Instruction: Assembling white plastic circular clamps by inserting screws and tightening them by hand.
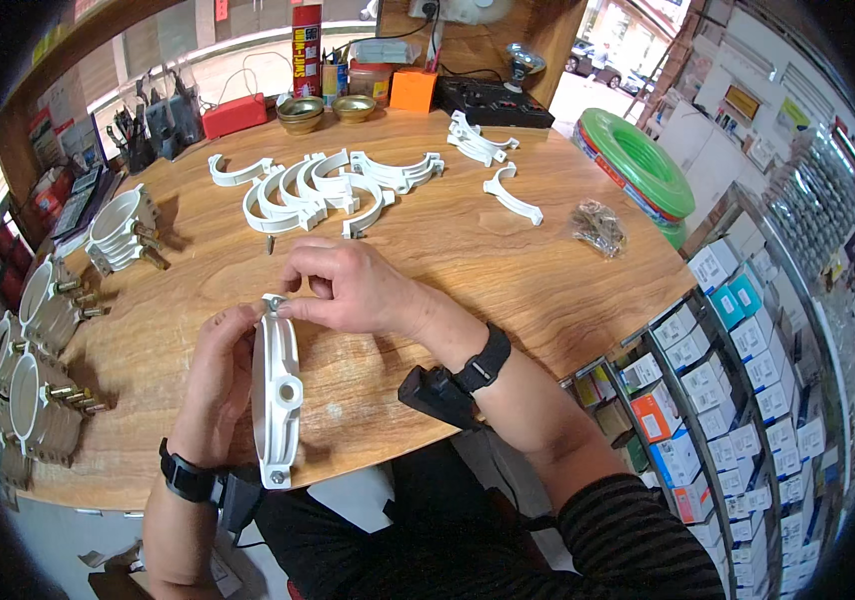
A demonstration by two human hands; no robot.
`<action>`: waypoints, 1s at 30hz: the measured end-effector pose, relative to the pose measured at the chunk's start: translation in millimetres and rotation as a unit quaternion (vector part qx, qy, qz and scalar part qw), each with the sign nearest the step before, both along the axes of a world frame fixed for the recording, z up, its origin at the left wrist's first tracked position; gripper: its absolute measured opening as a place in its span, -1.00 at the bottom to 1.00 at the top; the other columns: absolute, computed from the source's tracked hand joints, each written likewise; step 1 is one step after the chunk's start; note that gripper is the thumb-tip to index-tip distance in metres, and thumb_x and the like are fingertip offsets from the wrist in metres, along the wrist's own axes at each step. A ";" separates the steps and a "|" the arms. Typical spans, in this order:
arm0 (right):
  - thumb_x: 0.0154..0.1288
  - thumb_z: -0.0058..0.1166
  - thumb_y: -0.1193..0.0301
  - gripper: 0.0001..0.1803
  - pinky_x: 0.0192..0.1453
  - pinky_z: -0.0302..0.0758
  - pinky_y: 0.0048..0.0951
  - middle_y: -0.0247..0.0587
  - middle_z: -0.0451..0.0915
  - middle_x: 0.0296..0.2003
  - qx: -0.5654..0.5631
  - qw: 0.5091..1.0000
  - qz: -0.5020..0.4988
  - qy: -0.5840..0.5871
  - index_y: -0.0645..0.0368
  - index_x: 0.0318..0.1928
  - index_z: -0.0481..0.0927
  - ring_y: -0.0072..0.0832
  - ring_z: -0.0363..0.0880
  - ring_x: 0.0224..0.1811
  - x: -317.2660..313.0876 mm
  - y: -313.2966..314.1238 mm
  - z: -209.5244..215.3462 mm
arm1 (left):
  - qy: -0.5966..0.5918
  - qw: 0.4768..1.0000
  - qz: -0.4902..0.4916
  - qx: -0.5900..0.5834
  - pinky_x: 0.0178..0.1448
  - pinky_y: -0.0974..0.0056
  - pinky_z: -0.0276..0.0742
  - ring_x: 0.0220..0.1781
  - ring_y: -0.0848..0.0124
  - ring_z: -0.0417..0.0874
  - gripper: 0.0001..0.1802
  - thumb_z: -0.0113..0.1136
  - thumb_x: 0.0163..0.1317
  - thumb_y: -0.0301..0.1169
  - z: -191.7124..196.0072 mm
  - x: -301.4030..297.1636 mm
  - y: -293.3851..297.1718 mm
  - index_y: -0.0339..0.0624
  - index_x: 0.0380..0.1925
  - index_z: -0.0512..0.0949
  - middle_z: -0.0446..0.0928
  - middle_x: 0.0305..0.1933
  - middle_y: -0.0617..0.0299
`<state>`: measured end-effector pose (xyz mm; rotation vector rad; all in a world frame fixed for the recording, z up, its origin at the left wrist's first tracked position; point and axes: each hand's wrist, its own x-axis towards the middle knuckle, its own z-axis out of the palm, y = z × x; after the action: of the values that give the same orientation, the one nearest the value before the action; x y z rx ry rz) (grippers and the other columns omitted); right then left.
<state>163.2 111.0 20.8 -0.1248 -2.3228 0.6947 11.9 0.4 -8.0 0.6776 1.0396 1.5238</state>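
My left hand (223,345) grips the white clamp (278,430) edge-on between both hands, probably to expose its far end to the right hand (348,290), pinched narrow there. Loose half-rings (300,215) lie beyond the hands on the surface (508,300), presumably for easy reach.

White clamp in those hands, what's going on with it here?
A person's left hand holds a white clamp on edge by the near side of a wooden table. The fingers of the right hand are at its top end. White half-rings lie farther back, stacked white rings sit at the left, and a clear bag of small parts lies right.
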 end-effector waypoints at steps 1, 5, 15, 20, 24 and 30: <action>-0.04 0.17 0.49 -0.84 -0.59 0.23 -0.60 -0.34 0.40 -0.48 -0.014 1.000 0.005 0.002 0.20 -0.37 0.53 -0.66 0.24 -0.66 0.8 -1.7 2.3 | 0.002 1.000 0.003 0.000 -0.40 0.44 0.43 -0.49 0.55 0.48 -0.85 -0.04 0.13 -0.40 -0.8 -1.1 0.1 -0.24 -0.50 0.45 0.47 -0.50 0.28; -0.05 0.17 0.49 -0.83 -0.57 0.24 -0.60 -0.33 0.40 -0.50 0.003 0.997 0.036 0.062 0.19 -0.36 0.54 -0.63 0.26 -0.64 -4.1 3.9 -5.6 | 0.014 1.000 0.012 0.011 -0.41 0.44 0.42 -0.49 0.55 0.47 -0.85 -0.03 0.13 -0.39 1.9 0.6 -2.0 -0.23 -0.51 0.45 0.46 -0.51 0.29; -0.04 0.19 0.44 -0.81 -0.55 0.25 -0.59 -0.33 0.41 -0.48 -0.003 0.998 0.042 0.047 0.17 -0.35 0.54 -0.62 0.26 -0.64 -0.3 1.3 -2.2 | 0.013 1.000 0.020 0.007 -0.39 0.43 0.40 -0.50 0.56 0.45 -0.86 -0.01 0.11 -0.40 2.9 2.6 0.6 -0.23 -0.51 0.44 0.46 -0.51 0.30; -0.04 0.18 0.45 -0.81 -0.55 0.25 -0.59 -0.32 0.41 -0.49 -0.019 1.000 0.008 0.004 0.17 -0.35 0.53 -0.62 0.26 -0.65 1.9 -6.5 7.5 | 0.022 1.000 0.011 -0.001 -0.36 0.44 0.37 -0.47 0.58 0.43 -0.86 -0.02 0.13 -0.41 1.6 -1.1 -0.8 -0.21 -0.53 0.44 0.46 -0.50 0.31; -0.03 0.18 0.46 -0.82 -0.56 0.24 -0.59 -0.31 0.41 -0.50 0.007 0.999 0.033 0.040 0.18 -0.36 0.53 -0.62 0.23 -0.67 -2.6 -2.8 -1.1 | 0.014 1.000 0.015 -0.002 -0.37 0.45 0.36 -0.47 0.58 0.43 -0.86 -0.02 0.13 -0.41 2.3 -1.1 -2.7 -0.21 -0.54 0.45 0.46 -0.50 0.31; -0.03 0.17 0.47 -0.83 -0.58 0.23 -0.60 -0.33 0.42 -0.49 0.003 1.000 0.004 0.004 0.18 -0.37 0.52 -0.62 0.22 -0.68 0.3 -4.2 2.4 | 0.018 1.000 -0.004 0.008 -0.40 0.47 0.37 -0.50 0.59 0.44 -0.86 0.00 0.13 -0.40 2.8 0.6 -1.7 -0.20 -0.54 0.45 0.46 -0.53 0.32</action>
<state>163.5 106.8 23.2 -0.1104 -2.3194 0.6922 12.4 -1.2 -5.2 0.7211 1.0522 1.5189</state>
